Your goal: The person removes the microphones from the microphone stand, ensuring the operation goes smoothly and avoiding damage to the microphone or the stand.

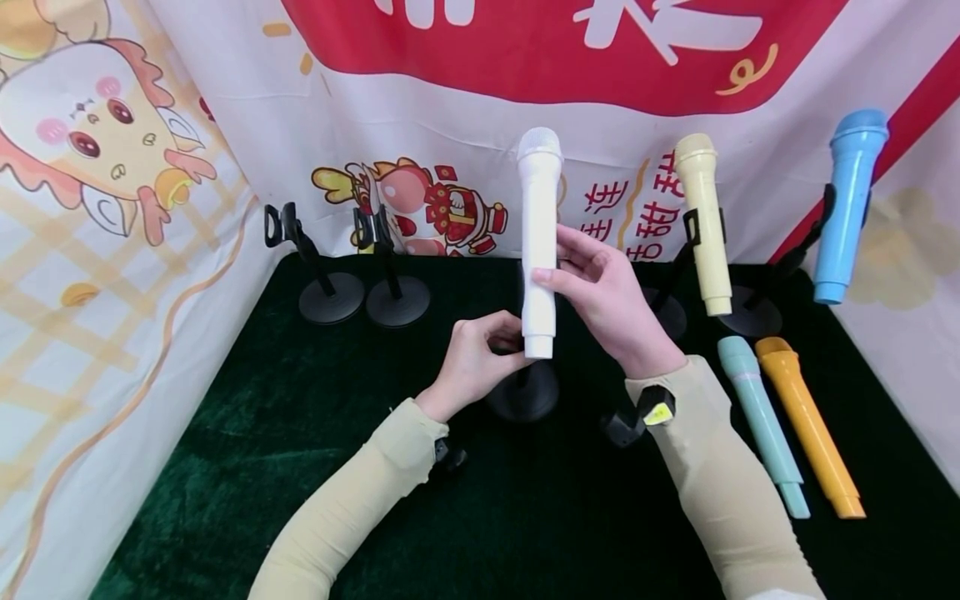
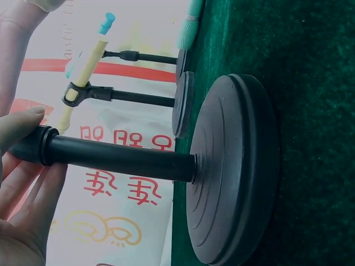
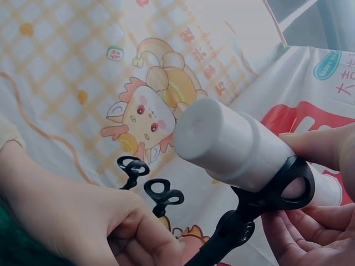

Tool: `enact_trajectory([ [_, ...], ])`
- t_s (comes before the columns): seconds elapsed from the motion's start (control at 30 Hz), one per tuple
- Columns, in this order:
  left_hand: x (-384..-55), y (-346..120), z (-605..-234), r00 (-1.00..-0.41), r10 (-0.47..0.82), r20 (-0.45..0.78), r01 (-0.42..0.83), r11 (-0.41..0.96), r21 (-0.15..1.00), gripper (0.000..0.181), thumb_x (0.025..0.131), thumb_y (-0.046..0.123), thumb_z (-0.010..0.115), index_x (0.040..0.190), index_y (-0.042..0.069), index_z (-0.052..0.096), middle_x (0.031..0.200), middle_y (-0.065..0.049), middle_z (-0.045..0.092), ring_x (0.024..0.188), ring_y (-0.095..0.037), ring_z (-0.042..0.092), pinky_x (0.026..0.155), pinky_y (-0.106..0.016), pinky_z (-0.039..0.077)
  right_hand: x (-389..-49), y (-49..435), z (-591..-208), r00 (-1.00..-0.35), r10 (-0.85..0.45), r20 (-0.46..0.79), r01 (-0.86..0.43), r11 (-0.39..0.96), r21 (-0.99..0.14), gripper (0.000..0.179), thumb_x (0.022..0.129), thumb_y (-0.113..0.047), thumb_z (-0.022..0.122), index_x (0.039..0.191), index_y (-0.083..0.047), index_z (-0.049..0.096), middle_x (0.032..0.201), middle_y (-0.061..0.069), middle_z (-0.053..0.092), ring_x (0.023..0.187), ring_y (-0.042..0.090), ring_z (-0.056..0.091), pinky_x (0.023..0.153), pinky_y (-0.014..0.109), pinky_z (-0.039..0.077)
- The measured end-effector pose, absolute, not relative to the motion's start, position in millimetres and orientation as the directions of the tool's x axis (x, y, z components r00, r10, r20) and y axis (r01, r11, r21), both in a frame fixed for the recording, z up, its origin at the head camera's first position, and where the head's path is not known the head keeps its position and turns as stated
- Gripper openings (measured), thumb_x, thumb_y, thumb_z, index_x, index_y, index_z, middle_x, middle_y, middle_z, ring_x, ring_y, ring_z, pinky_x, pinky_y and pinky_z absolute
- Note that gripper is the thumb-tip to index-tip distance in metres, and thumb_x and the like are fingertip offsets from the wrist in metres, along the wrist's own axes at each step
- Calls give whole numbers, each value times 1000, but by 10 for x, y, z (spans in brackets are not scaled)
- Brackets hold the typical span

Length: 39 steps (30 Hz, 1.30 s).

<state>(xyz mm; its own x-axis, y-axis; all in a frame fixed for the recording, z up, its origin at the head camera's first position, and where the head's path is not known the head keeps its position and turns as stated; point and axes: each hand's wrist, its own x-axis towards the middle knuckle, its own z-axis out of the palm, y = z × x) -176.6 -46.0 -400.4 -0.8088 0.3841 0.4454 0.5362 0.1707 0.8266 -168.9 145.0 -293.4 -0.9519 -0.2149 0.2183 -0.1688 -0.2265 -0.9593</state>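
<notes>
A white microphone (image 1: 538, 225) stands nearly upright in front of me. My right hand (image 1: 617, 302) holds it along its lower body, thumb in front and fingers behind. The right wrist view shows the black clip (image 3: 277, 194) of a stand around the microphone's lower part. Below, my left hand (image 1: 474, 362) grips the upper end of that stand's black pole (image 2: 122, 158), thumb on one side and fingers on the other. The stand's round base (image 1: 525, 398) sits on the dark green cloth.
Two vacant stands (image 1: 330, 296) (image 1: 397, 298) are at the back left. At the back right, stands hold a cream microphone (image 1: 702, 225) and a blue microphone (image 1: 850, 208). A mint microphone (image 1: 765, 425) and an orange microphone (image 1: 812, 429) lie beside my right forearm. A printed cloth backdrop (image 1: 450, 108) hangs behind.
</notes>
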Motion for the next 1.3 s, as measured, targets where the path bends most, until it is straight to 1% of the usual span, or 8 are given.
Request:
enact_trajectory([
  [0.17, -1764, -453, -4001, -801, 385, 459, 546, 155, 823, 20, 86, 16, 85, 101, 13, 73, 100, 4, 74, 84, -8, 72, 75, -28, 60, -1748, 1442, -2922, -954, -209, 215, -171, -211, -962, 56, 94, -4, 71, 146, -1, 51, 129, 19, 59, 105, 25, 62, 92, 32, 54],
  [0.37, -1772, -441, -4010, -792, 389, 471, 556, 142, 819, 20, 86, 18, 85, 101, 15, 73, 100, 7, 74, 84, -9, 72, 75, -28, 61, -1824, 1435, -2898, -964, -177, 201, -159, -224, -962, 56, 94, -7, 71, 146, -2, 51, 128, 18, 57, 108, 25, 58, 84, 28, 56],
  [0.53, -1776, -446, -4018, -791, 402, 461, 552, 142, 822, 19, 87, 19, 84, 102, 16, 73, 100, 3, 74, 84, -9, 71, 76, -29, 61, -1845, 1427, -2875, -968, -164, 188, -148, -229, -962, 56, 95, -7, 71, 146, -2, 51, 132, 17, 56, 111, 26, 58, 85, 29, 56],
  [0.7, -1781, -443, -4027, -791, 409, 455, 548, 141, 824, 19, 87, 14, 84, 102, 17, 73, 100, 4, 74, 85, -16, 72, 76, -29, 61, -1818, 1433, -2876, -974, -145, 172, -136, -230, -964, 57, 94, -6, 73, 146, -5, 53, 132, 17, 58, 108, 25, 60, 84, 28, 56],
  [0.93, -1779, -441, -4024, -790, 410, 456, 549, 142, 824, 19, 86, 17, 85, 101, 18, 72, 99, 10, 72, 85, -18, 72, 76, -29, 61, -1740, 1463, -2906, -971, -167, 171, -139, -191, -972, 59, 92, -4, 74, 146, -4, 53, 132, 17, 61, 111, 25, 63, 95, 31, 53],
  [1.03, -1785, -444, -4022, -785, 409, 464, 556, 136, 820, 19, 87, 19, 85, 101, 17, 73, 99, 7, 73, 85, -21, 73, 75, -29, 61, -1702, 1471, -2917, -966, -188, 177, -144, -181, -973, 61, 91, -3, 75, 148, -5, 52, 133, 18, 60, 112, 26, 64, 98, 32, 52],
  [1.13, -1789, -448, -4026, -782, 409, 470, 560, 129, 819, 19, 86, 19, 85, 101, 15, 73, 99, -1, 74, 84, -23, 73, 75, -29, 61, -1671, 1480, -2929, -964, -194, 184, -150, -177, -973, 62, 91, -3, 76, 148, -4, 51, 134, 20, 59, 113, 27, 63, 98, 31, 52],
  [1.3, -1791, -456, -4030, -783, 408, 471, 560, 130, 819, 20, 86, 19, 86, 100, 15, 73, 99, -10, 74, 83, -20, 73, 74, -29, 61, -1631, 1489, -2943, -965, -190, 182, -150, -170, -974, 64, 90, -3, 77, 148, -4, 51, 134, 20, 59, 114, 27, 62, 97, 30, 52],
])
